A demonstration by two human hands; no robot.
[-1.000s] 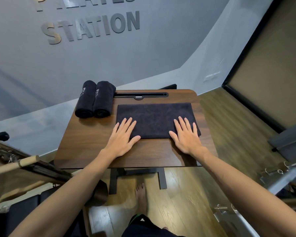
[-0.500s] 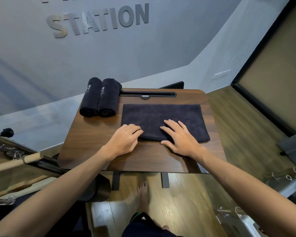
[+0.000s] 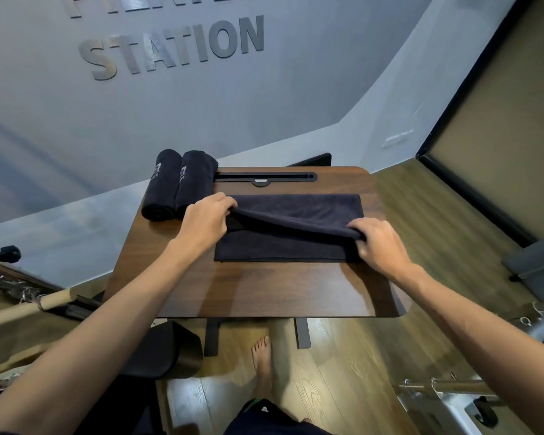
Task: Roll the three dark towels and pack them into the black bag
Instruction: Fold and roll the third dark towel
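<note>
**Third towel lifted along one layer, two rolls waiting**

We see the wooden desk (image 3: 264, 293) filling the middle of the frame, its near half bare wood. On its far half lies the third dark towel (image 3: 296, 249), flat and folded in layers, long side running left to right. We judge it soft, light and limp: the raised layer sags between the two grips, so it wants holding at both ends at once, near the corners, or it will droop and crease.

At the upper left of the desk sit the two rolled towels (image 3: 179, 189), side by side and touching, their far ends overhanging the edge.

Our left hand (image 3: 206, 219) has its fingers curled over the towel's left end, pinching the upper layer; our right hand (image 3: 379, 243) pinches the same layer at the right end.

A dark rounded object (image 3: 167, 353) sits on the floor at lower left, under the desk's near corner; we cannot tell whether it is the black bag, or what is in it.
</note>
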